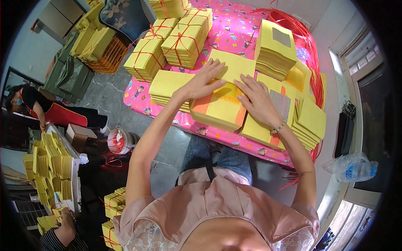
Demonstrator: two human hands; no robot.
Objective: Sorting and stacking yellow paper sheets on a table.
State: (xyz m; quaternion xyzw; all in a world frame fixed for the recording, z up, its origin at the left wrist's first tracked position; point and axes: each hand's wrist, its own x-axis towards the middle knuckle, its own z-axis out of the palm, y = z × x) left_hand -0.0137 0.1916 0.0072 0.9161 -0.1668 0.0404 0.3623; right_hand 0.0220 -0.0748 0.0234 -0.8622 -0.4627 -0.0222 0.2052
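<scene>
My left hand (204, 81) rests with fingers outstretched at the left edge of a stack of yellow paper (232, 67). My right hand (258, 100) lies at its near right corner, fingers spread and thumb pointing inward. Just below the hands is another yellow paper stack with an orange patch (217, 109), partly shaded by them. To the left of it sits a lower yellow stack (171, 83). Under my right wrist is a yellow stack with a grey rectangle (281, 102) on top. Neither hand visibly grips anything.
Bundles tied with red string (182, 44) stand at the far left of the pink-covered table (226, 25). Red strands (315, 58) hang along its right side. A person in a red apron (54, 113) stands at left, near more yellow bundles (52, 161). A bucket (121, 140) sits on the floor.
</scene>
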